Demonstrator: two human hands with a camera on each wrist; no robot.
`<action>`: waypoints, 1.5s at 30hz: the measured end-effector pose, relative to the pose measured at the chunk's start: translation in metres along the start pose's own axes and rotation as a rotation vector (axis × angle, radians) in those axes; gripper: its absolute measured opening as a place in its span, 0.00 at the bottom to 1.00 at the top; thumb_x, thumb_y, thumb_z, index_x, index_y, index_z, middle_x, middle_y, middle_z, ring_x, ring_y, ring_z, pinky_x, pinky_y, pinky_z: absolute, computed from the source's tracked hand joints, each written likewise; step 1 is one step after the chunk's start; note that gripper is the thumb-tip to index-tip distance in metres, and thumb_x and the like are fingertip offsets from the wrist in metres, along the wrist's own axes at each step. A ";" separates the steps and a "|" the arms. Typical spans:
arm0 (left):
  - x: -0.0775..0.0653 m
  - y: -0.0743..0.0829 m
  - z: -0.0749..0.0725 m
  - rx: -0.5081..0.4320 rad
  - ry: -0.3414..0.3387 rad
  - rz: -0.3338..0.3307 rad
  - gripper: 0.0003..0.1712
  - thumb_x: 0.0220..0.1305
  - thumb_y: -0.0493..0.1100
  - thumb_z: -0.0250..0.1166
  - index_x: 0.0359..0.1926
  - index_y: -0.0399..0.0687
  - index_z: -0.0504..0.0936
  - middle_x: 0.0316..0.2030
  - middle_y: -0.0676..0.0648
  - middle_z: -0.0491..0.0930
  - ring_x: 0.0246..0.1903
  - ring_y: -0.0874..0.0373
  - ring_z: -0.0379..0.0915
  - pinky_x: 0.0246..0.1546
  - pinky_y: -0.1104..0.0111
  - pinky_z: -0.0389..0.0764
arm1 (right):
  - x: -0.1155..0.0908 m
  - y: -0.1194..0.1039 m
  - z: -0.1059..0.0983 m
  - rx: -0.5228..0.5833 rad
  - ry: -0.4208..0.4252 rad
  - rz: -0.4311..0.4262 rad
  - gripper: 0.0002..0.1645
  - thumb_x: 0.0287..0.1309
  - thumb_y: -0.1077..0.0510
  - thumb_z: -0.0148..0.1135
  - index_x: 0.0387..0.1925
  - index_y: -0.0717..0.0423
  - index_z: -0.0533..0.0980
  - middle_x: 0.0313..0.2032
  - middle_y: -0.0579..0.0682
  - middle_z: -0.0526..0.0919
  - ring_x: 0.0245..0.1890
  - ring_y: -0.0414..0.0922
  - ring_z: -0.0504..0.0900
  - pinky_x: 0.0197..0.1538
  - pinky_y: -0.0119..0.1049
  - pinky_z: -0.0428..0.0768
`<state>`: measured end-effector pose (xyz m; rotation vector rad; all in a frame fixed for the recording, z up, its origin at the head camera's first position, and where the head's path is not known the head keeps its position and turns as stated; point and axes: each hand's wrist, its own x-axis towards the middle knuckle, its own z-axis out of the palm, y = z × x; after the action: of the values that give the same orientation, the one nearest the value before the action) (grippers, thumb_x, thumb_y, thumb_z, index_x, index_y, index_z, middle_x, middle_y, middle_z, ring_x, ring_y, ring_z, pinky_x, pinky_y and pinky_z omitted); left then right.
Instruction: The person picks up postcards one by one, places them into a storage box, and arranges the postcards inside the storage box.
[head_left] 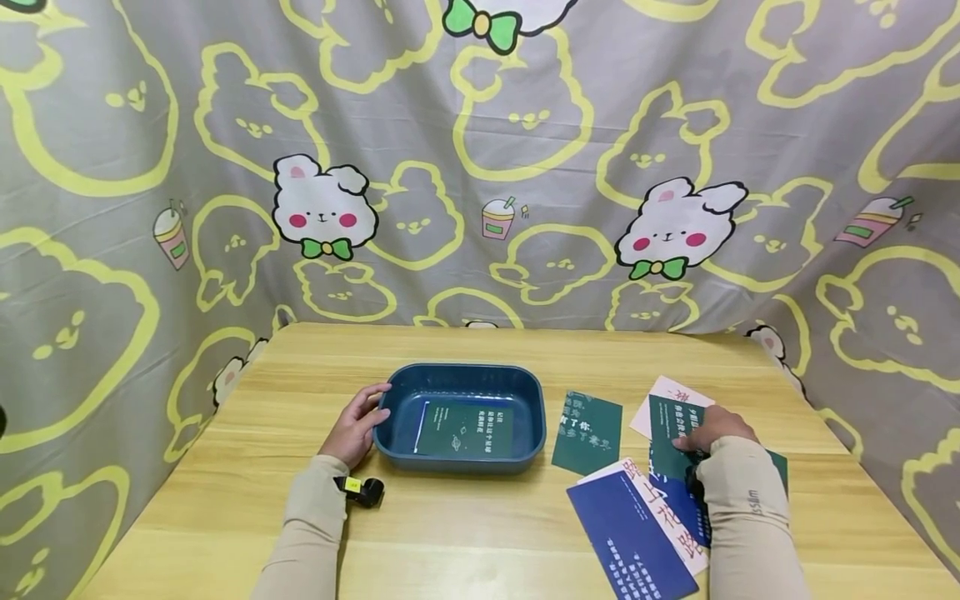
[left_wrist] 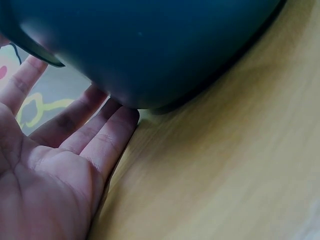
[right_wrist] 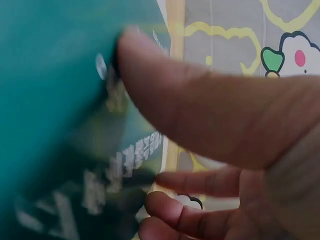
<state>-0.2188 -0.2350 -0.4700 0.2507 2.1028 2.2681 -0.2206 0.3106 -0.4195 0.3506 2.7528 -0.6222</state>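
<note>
A dark blue basin (head_left: 459,465) stands mid-table with a green card (head_left: 465,429) lying inside it. My left hand (head_left: 362,425) rests at its left end; in the left wrist view the fairly straight fingers (left_wrist: 107,135) touch the outer wall (left_wrist: 150,55). At the right, my right hand (head_left: 723,429) pinches a green card with white writing (head_left: 667,417) by its edge. The right wrist view has the thumb (right_wrist: 165,90) over this card (right_wrist: 50,65), other fingers near its edge. Beneath and around this hand lie a pink card (head_left: 662,387) and blue card (head_left: 682,504).
Between basin and right hand lies another green card (head_left: 588,433). Nearer the front, a blue card (head_left: 633,537) overlaps a pink card with red writing (head_left: 667,517). The wooden table (head_left: 465,533) meets a patterned grey curtain (head_left: 420,275) at the back and sides.
</note>
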 end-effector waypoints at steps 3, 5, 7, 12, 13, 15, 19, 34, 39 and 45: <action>0.000 0.000 0.000 -0.004 0.007 0.004 0.27 0.68 0.30 0.53 0.66 0.31 0.59 0.63 0.32 0.59 0.53 0.49 0.64 0.46 0.70 0.76 | 0.000 -0.002 0.000 -0.021 0.014 0.002 0.42 0.55 0.50 0.69 0.51 0.85 0.65 0.39 0.74 0.74 0.39 0.63 0.74 0.45 0.56 0.75; 0.000 -0.001 0.000 -0.009 0.009 0.005 0.27 0.68 0.30 0.53 0.66 0.31 0.59 0.63 0.32 0.59 0.53 0.49 0.65 0.46 0.70 0.77 | -0.001 -0.004 0.000 -0.035 0.025 0.032 0.45 0.56 0.46 0.68 0.53 0.85 0.64 0.40 0.76 0.72 0.40 0.65 0.72 0.45 0.57 0.74; 0.000 -0.001 0.000 -0.014 0.008 0.007 0.27 0.68 0.30 0.52 0.66 0.31 0.59 0.63 0.31 0.59 0.52 0.50 0.65 0.46 0.70 0.77 | -0.002 -0.006 0.000 -0.045 0.035 0.066 0.49 0.55 0.42 0.68 0.53 0.85 0.63 0.40 0.76 0.71 0.40 0.66 0.71 0.44 0.57 0.73; 0.001 -0.003 -0.001 -0.018 0.003 0.010 0.27 0.68 0.30 0.52 0.66 0.31 0.59 0.62 0.31 0.59 0.51 0.50 0.66 0.45 0.69 0.77 | -0.006 -0.008 0.001 0.032 0.076 0.108 0.49 0.48 0.44 0.74 0.51 0.84 0.64 0.38 0.74 0.73 0.39 0.65 0.71 0.42 0.56 0.73; 0.001 -0.003 -0.001 -0.015 0.002 0.010 0.27 0.68 0.30 0.52 0.66 0.31 0.59 0.62 0.32 0.59 0.52 0.50 0.66 0.45 0.69 0.77 | -0.006 -0.008 0.001 0.059 0.085 0.113 0.49 0.47 0.45 0.75 0.51 0.84 0.64 0.38 0.74 0.73 0.39 0.65 0.72 0.42 0.56 0.73; 0.002 -0.003 -0.002 -0.007 0.000 0.010 0.27 0.68 0.30 0.52 0.66 0.31 0.59 0.63 0.32 0.59 0.52 0.50 0.65 0.46 0.70 0.77 | -0.006 -0.007 0.002 0.112 0.101 0.127 0.50 0.45 0.46 0.76 0.51 0.84 0.63 0.39 0.75 0.72 0.40 0.66 0.70 0.42 0.56 0.73; 0.003 -0.002 -0.001 0.001 -0.002 0.007 0.27 0.68 0.30 0.53 0.67 0.32 0.59 0.63 0.32 0.58 0.54 0.49 0.63 0.47 0.71 0.75 | -0.005 -0.003 0.002 0.198 0.134 0.147 0.54 0.43 0.49 0.77 0.55 0.85 0.59 0.41 0.77 0.62 0.41 0.67 0.66 0.43 0.57 0.72; 0.001 -0.001 0.000 0.001 0.012 0.003 0.28 0.67 0.31 0.54 0.66 0.31 0.59 0.61 0.35 0.59 0.52 0.55 0.63 0.48 0.72 0.74 | 0.005 0.004 -0.005 0.324 0.182 0.102 0.39 0.58 0.60 0.53 0.65 0.76 0.52 0.54 0.77 0.64 0.48 0.67 0.68 0.48 0.58 0.72; 0.001 0.000 0.000 -0.003 0.009 0.006 0.28 0.67 0.31 0.53 0.66 0.30 0.58 0.61 0.34 0.59 0.52 0.56 0.64 0.47 0.72 0.74 | 0.004 0.005 -0.005 0.322 0.215 0.067 0.38 0.56 0.61 0.51 0.65 0.75 0.55 0.53 0.77 0.66 0.48 0.66 0.70 0.46 0.56 0.72; 0.001 -0.001 0.000 0.004 0.009 -0.005 0.28 0.68 0.31 0.54 0.66 0.31 0.58 0.62 0.33 0.58 0.53 0.55 0.63 0.48 0.72 0.74 | 0.004 0.003 -0.006 0.284 0.233 -0.006 0.37 0.54 0.61 0.51 0.63 0.76 0.57 0.54 0.77 0.66 0.49 0.68 0.69 0.50 0.59 0.70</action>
<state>-0.2198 -0.2346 -0.4706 0.2353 2.1104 2.2664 -0.2248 0.3168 -0.4164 0.5070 2.8850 -1.0381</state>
